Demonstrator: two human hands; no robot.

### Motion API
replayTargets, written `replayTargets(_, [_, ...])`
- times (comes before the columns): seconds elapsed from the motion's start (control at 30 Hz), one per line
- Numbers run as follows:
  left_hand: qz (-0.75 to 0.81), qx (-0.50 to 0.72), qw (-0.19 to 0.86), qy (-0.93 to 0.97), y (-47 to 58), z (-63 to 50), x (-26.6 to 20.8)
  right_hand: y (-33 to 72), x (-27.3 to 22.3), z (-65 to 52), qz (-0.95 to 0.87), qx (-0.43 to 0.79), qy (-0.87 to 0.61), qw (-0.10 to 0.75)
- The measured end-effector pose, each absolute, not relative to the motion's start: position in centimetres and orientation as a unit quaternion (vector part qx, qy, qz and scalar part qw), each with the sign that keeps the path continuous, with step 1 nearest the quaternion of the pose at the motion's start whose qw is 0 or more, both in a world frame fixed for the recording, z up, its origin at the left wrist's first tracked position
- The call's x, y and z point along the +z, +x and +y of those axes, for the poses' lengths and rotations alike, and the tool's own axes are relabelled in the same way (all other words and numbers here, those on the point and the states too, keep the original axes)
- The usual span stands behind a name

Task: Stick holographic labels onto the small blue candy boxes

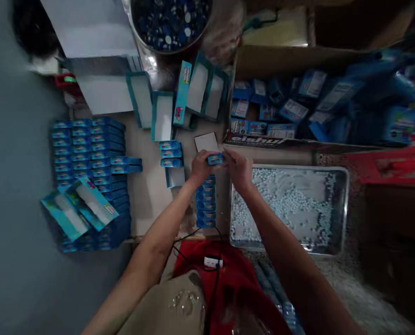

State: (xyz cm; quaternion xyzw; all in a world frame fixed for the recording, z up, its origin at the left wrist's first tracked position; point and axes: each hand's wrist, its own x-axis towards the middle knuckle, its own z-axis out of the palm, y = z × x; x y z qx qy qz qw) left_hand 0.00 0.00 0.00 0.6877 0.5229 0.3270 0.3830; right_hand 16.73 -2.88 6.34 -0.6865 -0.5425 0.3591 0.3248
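Observation:
My left hand (pixel 200 166) is closed around one end of a small blue box (pixel 215 159), held over the work surface. At the box's other end, the fingers of my right hand (pixel 240 170) are pinched together and touch it; they partly hide that end. Just below the held box runs a row of blue boxes (pixel 206 204), lined up toward me. A white open piece of card (pixel 206 142) lies behind my left hand. To the left, several small blue boxes (pixel 171 153) rest at an open blue carton (pixel 175 177).
A metal tray (pixel 345 209) of small pale pellets stands at right. Behind it is a large cardboard box (pixel 263 139) of blue boxes. Stacked blue boxes (pixel 105 153) fill the left, with open cartons (pixel 163 116) and a round metal bowl (pixel 133 28) farther back.

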Motion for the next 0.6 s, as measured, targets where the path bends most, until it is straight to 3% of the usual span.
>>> replayTargets(0.17, [0.551, 0.318, 0.396, 0.662, -0.8, 1.2, -0.5, 17.2, 6.3, -2.8, -0.384, 0.381, -0.716, 0.442])
replayTargets(0.23, [0.576, 0.328, 0.405, 0.630, -1.1, 2.3, -1.1, 19.0, 6.0, -4.4, -0.367, 0.362, -0.741, 0.431])
replayTargets(0.43, [0.596, 0.347, 0.446, 0.571, -1.7, 5.2, -2.8, 26.1, 2.7, -13.7, -0.537, 0.268, -0.794, 0.097])
replayTargets(0.6, [0.575, 0.349, 0.478, 0.565, -2.0, 4.8, -2.9, 27.7, 0.5, -20.2, -0.552, 0.317, -0.771, 0.033])
